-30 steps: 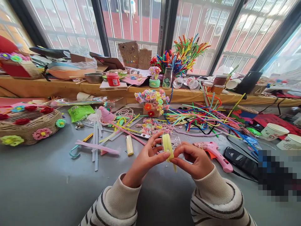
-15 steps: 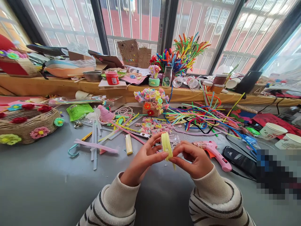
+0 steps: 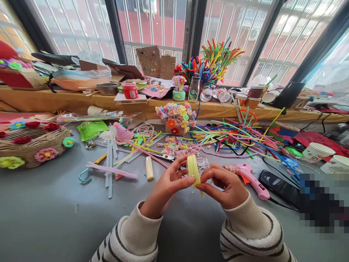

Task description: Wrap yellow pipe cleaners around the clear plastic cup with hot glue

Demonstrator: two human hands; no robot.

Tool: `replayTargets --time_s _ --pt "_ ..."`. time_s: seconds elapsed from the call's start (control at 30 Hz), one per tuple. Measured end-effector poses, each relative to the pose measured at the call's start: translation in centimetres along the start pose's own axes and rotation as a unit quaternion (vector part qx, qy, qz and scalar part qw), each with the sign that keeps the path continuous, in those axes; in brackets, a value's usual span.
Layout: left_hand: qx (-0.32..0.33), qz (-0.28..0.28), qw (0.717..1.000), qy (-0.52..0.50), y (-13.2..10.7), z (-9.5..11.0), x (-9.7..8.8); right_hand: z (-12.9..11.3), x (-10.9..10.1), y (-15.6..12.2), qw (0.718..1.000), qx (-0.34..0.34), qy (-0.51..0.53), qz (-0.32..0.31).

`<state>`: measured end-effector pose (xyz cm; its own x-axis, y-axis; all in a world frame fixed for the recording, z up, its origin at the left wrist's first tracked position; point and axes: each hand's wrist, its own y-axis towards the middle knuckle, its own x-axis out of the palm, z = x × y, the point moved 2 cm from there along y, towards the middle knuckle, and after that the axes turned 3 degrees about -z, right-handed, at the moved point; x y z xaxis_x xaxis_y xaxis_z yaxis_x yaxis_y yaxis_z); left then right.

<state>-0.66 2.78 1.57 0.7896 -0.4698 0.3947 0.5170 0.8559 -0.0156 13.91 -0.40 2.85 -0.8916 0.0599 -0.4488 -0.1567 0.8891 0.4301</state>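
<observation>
Little has shifted since the earlier frame: left hand (image 3: 167, 183) and right hand (image 3: 228, 187) both pinch the yellow coil (image 3: 193, 169). Glue gun (image 3: 253, 179) lies right, lighter (image 3: 149, 168) left.

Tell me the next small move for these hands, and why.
Probably, the right hand should press the loose-looking tail up against the yellow band: the tail juts out below, the left hand grips the band, and the right thumb is close by.
</observation>
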Motion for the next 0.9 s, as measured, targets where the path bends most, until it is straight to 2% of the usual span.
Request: replayTargets --time_s 0.37,0.63,0.9 --pt "-0.009 -0.023 1.000 0.002 0.09 -0.13 -0.36 0.04 -0.04 -0.06 1.000 0.006 0.014 0.004" --pt "-0.001 0.011 1.000 -0.013 0.00 -0.18 -0.06 -0.16 -0.08 -0.04 1.000 -0.001 0.010 0.007" --pt "0.021 0.007 1.000 -0.012 0.08 -0.18 -0.03 -0.11 -0.09 0.02 1.000 -0.005 0.000 -0.001"
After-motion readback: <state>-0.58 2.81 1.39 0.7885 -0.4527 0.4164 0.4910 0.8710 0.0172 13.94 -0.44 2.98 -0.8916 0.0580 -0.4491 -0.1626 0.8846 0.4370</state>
